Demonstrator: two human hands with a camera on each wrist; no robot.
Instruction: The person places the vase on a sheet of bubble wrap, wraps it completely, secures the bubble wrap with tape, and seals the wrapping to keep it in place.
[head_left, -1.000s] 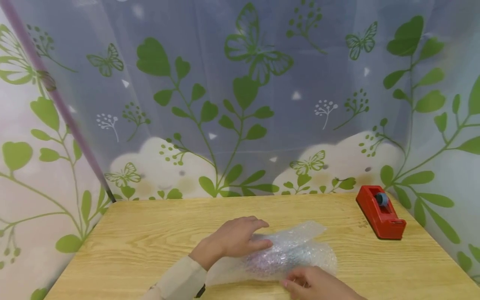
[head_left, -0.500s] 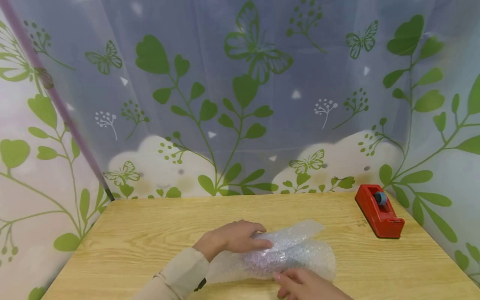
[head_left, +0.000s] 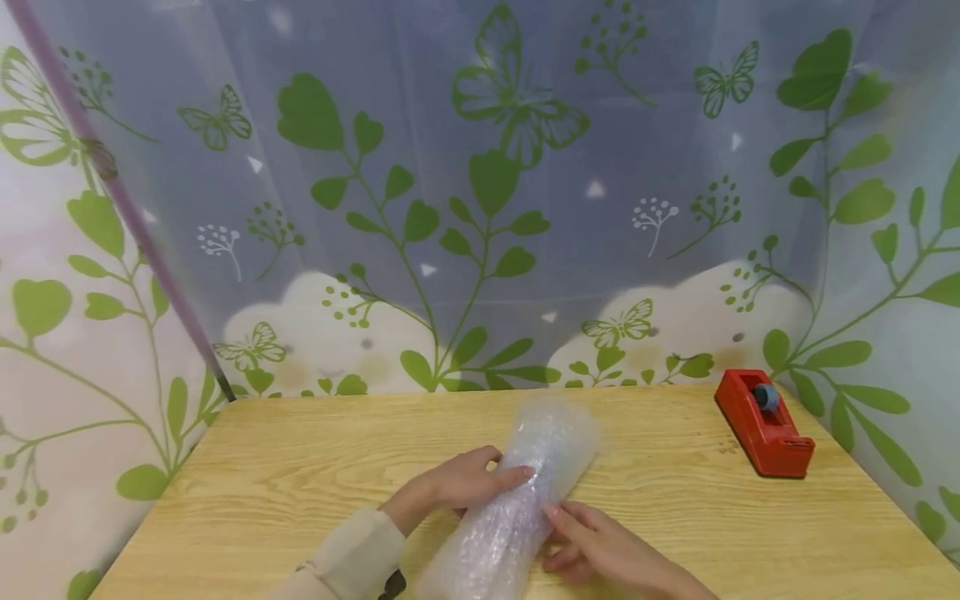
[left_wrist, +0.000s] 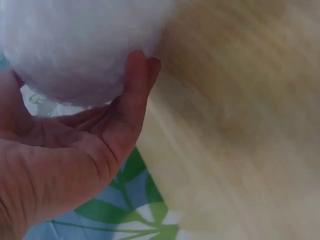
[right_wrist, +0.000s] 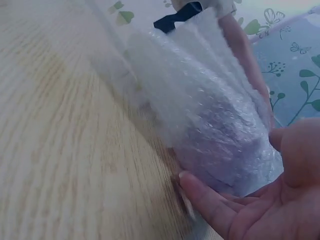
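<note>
A bundle of clear bubble wrap [head_left: 517, 521], with something pale purple and bluish showing through it, slants across the near middle of the table. My left hand [head_left: 457, 483] holds it from the left, thumb over the top. In the left wrist view, the fingers [left_wrist: 134, 82] curl round the wrap [left_wrist: 75, 45]. From the right, my right hand [head_left: 607, 550] grips the bundle's side with its thumb and fingers. The right wrist view shows the wrap's loose, open end [right_wrist: 200, 45] pointing away from that hand [right_wrist: 280, 200]. What is inside is blurred by the plastic.
A red tape dispenser [head_left: 765, 425] with a roll of tape stands at the back right of the wooden table [head_left: 300, 467]. A curtain [head_left: 480, 217] printed with leaves and butterflies hangs behind the table and along its sides.
The bundle has turned from lying crosswise to slanting away from me, its far end now further back. My left hand has gone from resting on top to gripping it; the right has moved up its side.
</note>
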